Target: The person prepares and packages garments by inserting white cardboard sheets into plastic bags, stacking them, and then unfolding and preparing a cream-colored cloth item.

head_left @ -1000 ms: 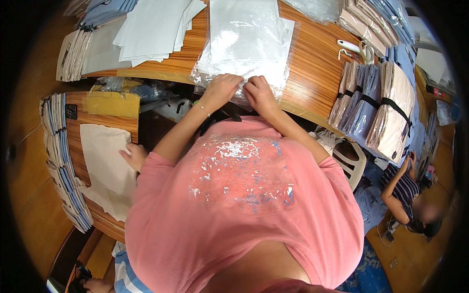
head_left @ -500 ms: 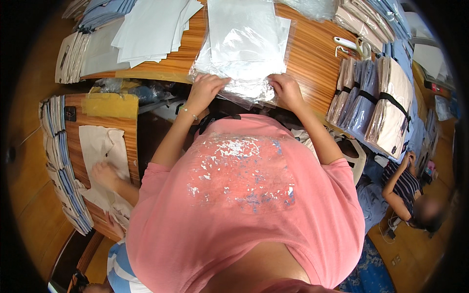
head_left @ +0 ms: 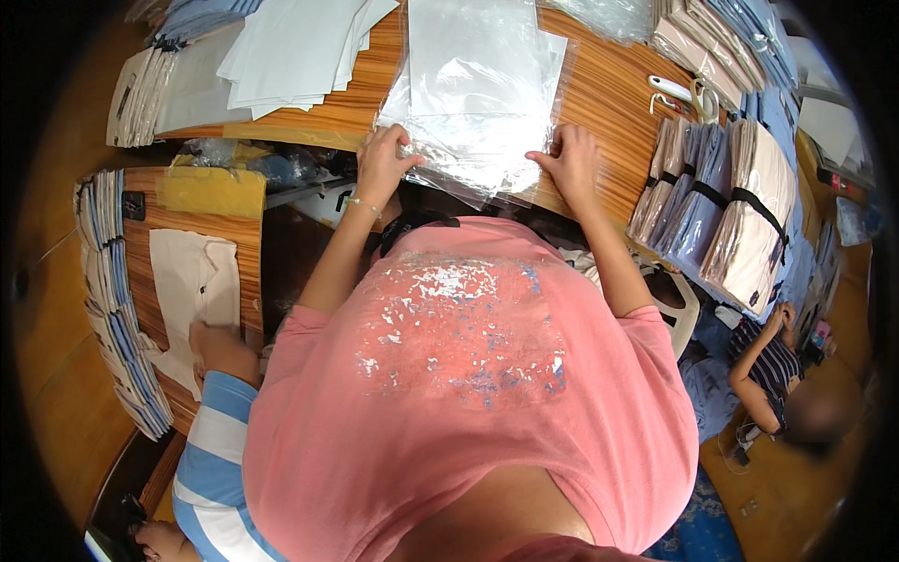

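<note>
On the wood-grain table, a stack of clear plastic bags (head_left: 482,150) lies before me, its near end wrinkled and hanging slightly over the edge. White sheets (head_left: 473,61) show under or inside the clear film. My left hand (head_left: 382,167) rests at the near left corner of the stack, thumb apart from its bent fingers. At the near right corner, my right hand (head_left: 573,161) has its thumb reaching onto the film and its fingers apart from it. Neither hand visibly grips anything.
White sheets (head_left: 295,51) lie at the far left. Bagged folded garments (head_left: 744,211) with black bands stand at the right, near white-handled scissors (head_left: 698,98). A co-worker's arm (head_left: 225,351) is over a beige garment (head_left: 192,281) on the left table. Another person (head_left: 773,361) sits at the right.
Both hands have shifted outward and their thumbs have spread from the fingers. The wrinkled near end of the bags looks flatter. At left, the co-worker's striped sleeve has come further into view.
</note>
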The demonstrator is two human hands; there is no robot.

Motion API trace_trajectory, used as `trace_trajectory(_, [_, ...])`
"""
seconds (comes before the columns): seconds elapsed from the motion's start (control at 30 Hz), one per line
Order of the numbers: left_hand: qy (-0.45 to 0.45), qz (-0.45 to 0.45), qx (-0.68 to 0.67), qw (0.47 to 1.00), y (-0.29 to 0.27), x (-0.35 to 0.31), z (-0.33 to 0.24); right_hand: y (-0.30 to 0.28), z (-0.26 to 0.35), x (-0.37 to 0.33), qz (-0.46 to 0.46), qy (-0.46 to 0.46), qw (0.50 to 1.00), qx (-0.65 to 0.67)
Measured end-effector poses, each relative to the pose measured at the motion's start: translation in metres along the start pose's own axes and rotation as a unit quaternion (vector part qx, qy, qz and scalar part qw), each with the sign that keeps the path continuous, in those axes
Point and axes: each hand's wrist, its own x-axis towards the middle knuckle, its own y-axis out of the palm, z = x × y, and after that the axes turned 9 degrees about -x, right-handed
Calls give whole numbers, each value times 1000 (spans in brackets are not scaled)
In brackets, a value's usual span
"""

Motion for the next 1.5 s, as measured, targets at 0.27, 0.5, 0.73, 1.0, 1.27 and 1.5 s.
trace_trajectory(0.27, [51, -99, 27, 993, -11, -4, 2, -6, -6, 12, -91, -90, 990, 50])
trace_trajectory(0.5, [-95, 123, -505, 849, 18, -18, -64, 4, 51, 44, 60, -231, 970, 50])
trace_trajectory(0.73, [-239, -16, -783, 574, 13, -15, -74, -23, 109, 48, 85, -72, 927, 357])
trace_trajectory(1.0, [-256, -90, -814, 513, -15, -19, -74, -41, 148, 35, 62, -87, 909, 404])
trace_trajectory(1.27, [-299, -199, -635, 684, 21, -27, -27, -15, 109, 95, -17, -199, 930, 308])
trace_trajectory(1.5, [-339, -236, -623, 664, 8, -25, -19, 20, 61, 169, 131, -20, 987, 94])
